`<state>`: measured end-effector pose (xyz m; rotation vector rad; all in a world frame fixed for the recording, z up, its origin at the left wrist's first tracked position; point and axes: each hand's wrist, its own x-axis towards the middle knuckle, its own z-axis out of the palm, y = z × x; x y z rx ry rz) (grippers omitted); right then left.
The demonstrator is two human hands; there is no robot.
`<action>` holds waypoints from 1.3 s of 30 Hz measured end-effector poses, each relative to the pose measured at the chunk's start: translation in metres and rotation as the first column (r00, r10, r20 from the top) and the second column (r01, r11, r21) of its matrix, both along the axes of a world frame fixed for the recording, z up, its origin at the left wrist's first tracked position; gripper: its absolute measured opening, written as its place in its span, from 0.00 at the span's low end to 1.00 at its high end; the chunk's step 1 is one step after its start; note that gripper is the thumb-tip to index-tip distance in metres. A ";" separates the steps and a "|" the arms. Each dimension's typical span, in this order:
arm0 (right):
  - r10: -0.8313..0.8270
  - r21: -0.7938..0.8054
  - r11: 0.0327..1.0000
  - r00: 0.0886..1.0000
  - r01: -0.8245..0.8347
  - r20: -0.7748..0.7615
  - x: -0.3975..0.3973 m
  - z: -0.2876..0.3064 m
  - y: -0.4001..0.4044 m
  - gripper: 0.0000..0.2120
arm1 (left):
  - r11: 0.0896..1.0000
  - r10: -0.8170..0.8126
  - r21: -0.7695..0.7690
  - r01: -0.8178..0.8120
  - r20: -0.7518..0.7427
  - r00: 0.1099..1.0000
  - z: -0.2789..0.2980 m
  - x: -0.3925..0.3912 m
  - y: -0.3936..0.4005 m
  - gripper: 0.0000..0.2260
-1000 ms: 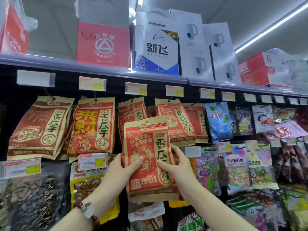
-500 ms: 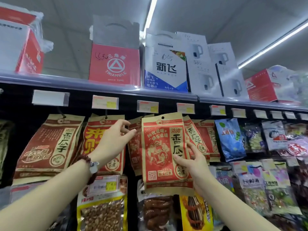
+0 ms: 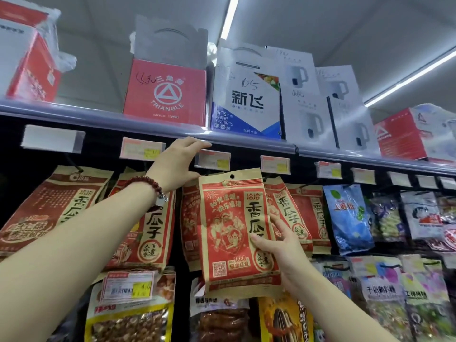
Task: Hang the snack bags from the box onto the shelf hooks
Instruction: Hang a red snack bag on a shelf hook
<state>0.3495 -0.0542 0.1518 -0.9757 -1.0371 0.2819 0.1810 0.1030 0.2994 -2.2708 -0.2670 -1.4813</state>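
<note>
— Pinched at its lower right edge, the red snack bag (image 3: 234, 230) sits in the right hand (image 3: 281, 245): thumb across the printed front, fingers wrapped behind, so the top with its punched hole stays free to be steered.

— And the left hand (image 3: 176, 164)?

— It reaches up just left of the bag's top corner, thumb and forefinger spread around the end of the price tag (image 3: 212, 161) that fronts the hook. I judge it is tipping that tag up to clear the way. Whether it grips the tag or only touches it I cannot tell, and the hook itself is hidden.

— So where is the bag exactly?

— Raised in front of the row of hanging packs, its hole just below that tag and under the shelf edge (image 3: 246, 141), not yet threaded as far as I can see.

— How many of the same sort already hang there?

— Behind and to the right of it I count at least three red-and-kraft packs (image 3: 286, 211) overlapping; one more peeks out on its left. Further left hang two larger packs, partly covered by the left forearm.

— And tags?

— One blank holder at far left, then five printed ones with yellow patches, counting the one being handled. Beyond them the row blurs.
</note>
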 end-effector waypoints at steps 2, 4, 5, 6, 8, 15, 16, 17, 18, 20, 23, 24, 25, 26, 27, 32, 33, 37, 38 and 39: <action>0.009 0.009 1.000 1.000 -0.008 -0.007 0.002 0.002 0.004 0.25 | 1.000 -0.007 -0.011 0.007 0.011 1.000 0.003 0.000 0.001 0.32; 0.022 0.020 1.000 0.999 -0.021 -0.024 0.003 0.002 0.008 0.23 | 1.000 -0.014 -0.013 0.014 0.030 0.999 0.006 0.000 0.002 0.29; 0.029 0.021 0.999 0.999 -0.028 -0.028 0.004 0.002 0.009 0.23 | 1.000 -0.017 -0.012 0.017 0.037 0.999 0.007 -0.001 0.003 0.28; 0.036 0.020 0.999 0.999 -0.035 -0.031 0.005 0.001 0.010 0.23 | 1.000 -0.022 -0.013 0.022 0.037 0.999 0.008 -0.002 0.003 0.27; 0.046 0.010 0.999 0.998 -0.045 -0.032 0.007 0.000 0.011 0.26 | 0.999 -0.042 -0.025 0.042 0.030 0.999 0.009 -0.004 0.002 0.26; 0.038 -0.005 0.999 0.999 -0.038 -0.019 0.011 0.001 0.012 0.29 | 0.971 -0.134 -0.199 0.132 0.007 0.991 0.014 -0.010 -0.002 0.23; 0.041 -0.006 0.999 0.999 -0.042 -0.019 0.010 0.003 0.013 0.29 | 0.962 -0.144 -0.233 0.142 0.007 0.989 0.015 -0.011 -0.004 0.22; 0.047 -0.006 0.999 0.999 -0.047 -0.016 0.009 0.005 0.014 0.28 | 0.952 -0.155 -0.265 0.153 0.012 0.988 0.016 -0.012 -0.005 0.20; 0.049 -0.005 0.999 0.999 -0.049 -0.013 0.008 0.007 0.016 0.28 | 0.942 -0.166 -0.292 0.163 0.015 0.986 0.017 -0.013 -0.007 0.19; 0.042 -0.010 0.999 0.999 -0.042 -0.014 0.007 0.012 0.020 0.27 | 0.923 -0.189 -0.336 0.185 0.021 0.982 0.019 -0.013 -0.010 0.17; 0.051 -0.041 0.998 0.998 -0.052 -0.021 0.006 0.022 0.029 0.26 | 0.894 -0.221 -0.391 0.221 0.045 0.974 0.021 -0.010 -0.013 0.16; 0.057 -0.047 0.997 0.998 -0.059 -0.031 0.005 0.026 0.032 0.27 | 0.886 -0.223 -0.405 0.227 0.058 0.973 0.022 -0.009 -0.013 0.17; 0.064 -0.052 0.996 0.997 -0.065 -0.036 0.004 0.031 0.034 0.26 | 0.879 -0.221 -0.417 0.230 0.070 0.973 0.022 -0.008 -0.013 0.17; 0.065 -0.054 0.996 0.997 -0.067 -0.038 0.004 0.035 0.037 0.25 | 0.874 -0.220 -0.426 0.234 0.083 0.972 0.022 -0.007 -0.012 0.17; 0.070 -0.053 0.996 0.997 -0.072 -0.039 0.003 0.040 0.039 0.24 | 0.870 -0.223 -0.430 0.242 0.095 0.970 0.023 -0.006 -0.010 0.18; 0.126 -0.068 0.989 0.989 -0.131 -0.080 0.001 0.053 0.051 0.20 | 0.855 -0.232 -0.447 0.264 0.127 0.964 0.023 -0.004 -0.006 0.18; 0.126 -0.081 0.988 0.988 -0.133 -0.088 0.001 0.054 0.054 0.20 | 0.854 -0.233 -0.448 0.266 0.128 0.964 0.023 -0.003 -0.006 0.18; 0.135 -0.130 0.980 0.986 -0.148 -0.102 0.000 0.052 0.063 0.26 | 0.838 -0.262 -0.460 0.295 0.136 0.955 0.021 -0.004 -0.007 0.15; 0.134 -0.140 0.979 0.986 -0.148 -0.104 0.000 0.051 0.064 0.27 | 0.835 -0.266 -0.462 0.299 0.137 0.954 0.021 -0.004 -0.007 0.15; 0.130 -0.143 0.979 0.986 -0.145 -0.106 0.000 0.049 0.065 0.28 | 0.836 -0.268 -0.460 0.300 0.135 0.954 0.021 -0.004 -0.007 0.15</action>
